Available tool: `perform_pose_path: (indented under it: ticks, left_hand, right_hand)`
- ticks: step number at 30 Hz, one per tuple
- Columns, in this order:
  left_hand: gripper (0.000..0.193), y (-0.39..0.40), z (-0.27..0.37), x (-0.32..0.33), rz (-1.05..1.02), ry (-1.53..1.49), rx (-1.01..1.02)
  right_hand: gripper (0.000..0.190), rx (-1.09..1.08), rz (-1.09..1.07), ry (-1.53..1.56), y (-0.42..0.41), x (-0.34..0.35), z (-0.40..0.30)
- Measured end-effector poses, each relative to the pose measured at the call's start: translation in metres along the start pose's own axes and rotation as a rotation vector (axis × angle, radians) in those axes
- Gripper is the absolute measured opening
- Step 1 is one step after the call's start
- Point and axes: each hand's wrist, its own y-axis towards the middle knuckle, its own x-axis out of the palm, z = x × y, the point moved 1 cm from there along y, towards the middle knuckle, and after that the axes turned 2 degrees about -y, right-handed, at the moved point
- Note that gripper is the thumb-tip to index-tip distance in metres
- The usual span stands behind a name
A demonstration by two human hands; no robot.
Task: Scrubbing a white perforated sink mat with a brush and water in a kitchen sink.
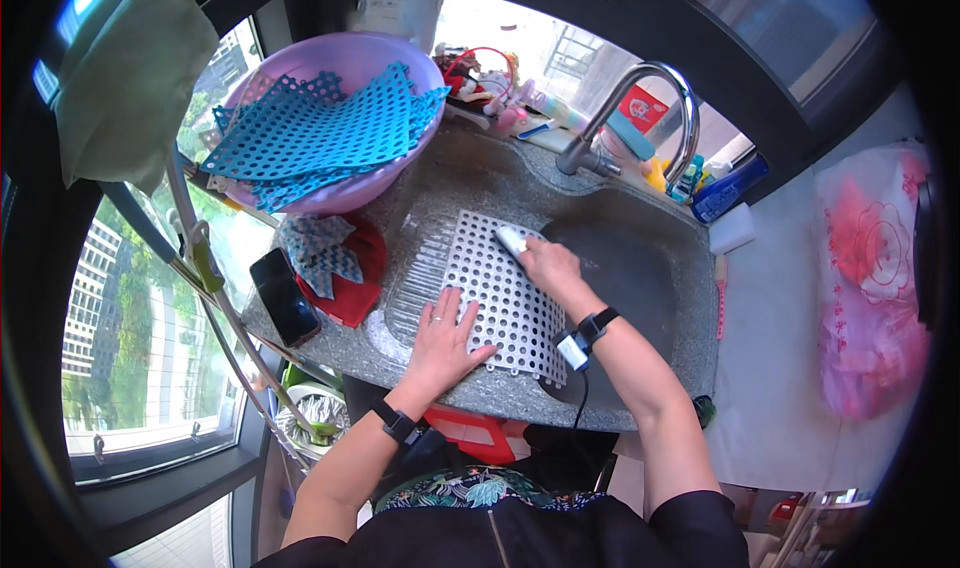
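A pale perforated plastic mat (pixel 499 298) lies over the ribbed drainboard and partly over the basin of a grey stone sink (pixel 630 268). My left hand (pixel 445 339) rests flat on its lower left part with the fingers spread. Near the mat's upper right edge, my right hand (pixel 553 268) grips a white brush (pixel 512 242), pressed against the mat; its bristles are hidden. Blue perforated mats (pixel 315 133) are piled in a pink plastic basin (pixel 300 50) at the upper left.
A smartphone (pixel 285 298), a patterned cloth (pixel 322 249) and a red cloth (pixel 367 268) lie left of the sink. Behind it stand a curved chrome faucet (pixel 585 144) and a blue bottle (pixel 729 189). A pink plastic bag (pixel 870 290) lies on the right counter.
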Motion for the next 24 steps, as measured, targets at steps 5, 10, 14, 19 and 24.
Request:
perform_pose_path:
  ticks: [5,10,14,19,24]
  left_hand:
    - [0.078,0.002,0.001,0.001,-0.046,0.070,0.035]
    - [0.079,0.011,0.003,0.001,-0.110,0.139,0.024]
    - [0.078,0.014,-0.022,-0.013,-0.168,0.205,-0.019]
    - [0.055,0.039,-0.017,-0.016,0.014,0.408,-0.016]
    - [0.069,0.049,0.026,0.024,-0.068,0.191,-0.037]
  right_hand:
    - [0.030,-0.136,-0.043,0.037,-0.062,0.009,-0.023]
    - [0.026,0.156,0.088,-0.128,-0.033,0.001,0.126]
    - [0.028,0.334,0.161,0.049,-0.096,-0.005,0.161]
    - [0.037,0.409,0.095,0.427,-0.184,0.007,0.217]
    - [0.038,0.601,0.206,1.047,-0.242,0.012,0.208]
